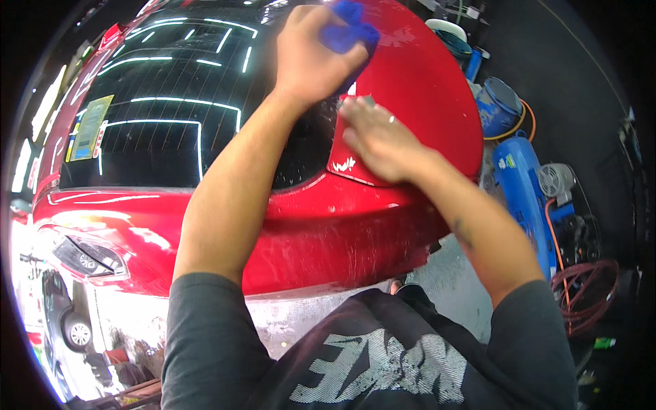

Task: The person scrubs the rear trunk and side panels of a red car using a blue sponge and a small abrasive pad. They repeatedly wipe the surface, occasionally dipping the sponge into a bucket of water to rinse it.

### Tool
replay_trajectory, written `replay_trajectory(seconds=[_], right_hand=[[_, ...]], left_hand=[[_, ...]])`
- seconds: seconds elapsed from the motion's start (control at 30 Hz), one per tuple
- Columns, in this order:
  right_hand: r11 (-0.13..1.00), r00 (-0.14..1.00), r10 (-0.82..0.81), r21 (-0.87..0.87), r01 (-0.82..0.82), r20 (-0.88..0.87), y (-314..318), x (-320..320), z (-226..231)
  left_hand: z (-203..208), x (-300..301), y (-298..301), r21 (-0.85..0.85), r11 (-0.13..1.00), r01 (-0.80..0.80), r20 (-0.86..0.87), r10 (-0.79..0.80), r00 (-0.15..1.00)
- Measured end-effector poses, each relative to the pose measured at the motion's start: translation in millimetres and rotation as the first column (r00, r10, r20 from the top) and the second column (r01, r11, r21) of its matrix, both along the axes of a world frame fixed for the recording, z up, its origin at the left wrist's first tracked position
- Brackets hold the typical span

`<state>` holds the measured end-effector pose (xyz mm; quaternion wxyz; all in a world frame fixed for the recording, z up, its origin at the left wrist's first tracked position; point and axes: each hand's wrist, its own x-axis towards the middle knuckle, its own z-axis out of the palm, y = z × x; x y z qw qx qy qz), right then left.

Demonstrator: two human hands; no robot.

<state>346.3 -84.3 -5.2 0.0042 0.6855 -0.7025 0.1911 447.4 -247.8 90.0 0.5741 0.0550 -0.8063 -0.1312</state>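
Note:
A bunched blue cloth [348, 31] is in my left hand [311, 58], its fingers closed round it over the edge between the dark rear window [171, 102] and the red boot lid [430, 102]. My right hand [383, 137] lies low on the lid's near corner, fingers together and blurred by motion. A small grey piece of sheet [370, 100] shows at its fingertips, pressed against the paint; most of it is hidden. Whitish wet streaks mark the red paint around both hands.
The car's red rear side [307, 239] curves close in front of me. To the right stand a blue compressor tank [519, 184], a blue bucket [499, 102] and a coiled reddish hose [584, 294]. Another car's wheel [78, 333] shows at lower left.

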Motion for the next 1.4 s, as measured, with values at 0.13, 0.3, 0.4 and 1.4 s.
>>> replay_trajectory(seconds=[0.13, 0.3, 0.4, 1.4], right_hand=[[0.998, 0.999, 0.043, 0.048, -0.042, -0.020, 88.2, 75.0, -6.7], [0.999, 0.998, 0.041, -0.003, -0.042, -0.052, 52.9, 36.7, -6.5], [0.997, 0.999, 0.001, -0.079, -0.004, -0.046, -29.5, -16.7, 1.1], [0.993, 0.992, 0.118, -0.025, -0.119, -0.039, 150.1, -39.1, -10.6]], left_hand=[[-5.5, 5.7, 8.4, 0.013, 1.000, 0.001, -0.008, -0.001, 1.000], [0.8, -7.2, 5.5, 0.073, 0.997, -0.034, -0.012, 0.035, 0.999], [6.3, -6.1, -10.5, 0.034, 0.997, -0.065, 0.002, 0.065, 0.998], [-14.8, -44.1, 62.6, -0.080, 0.982, 0.173, 0.338, -0.136, 0.931]])
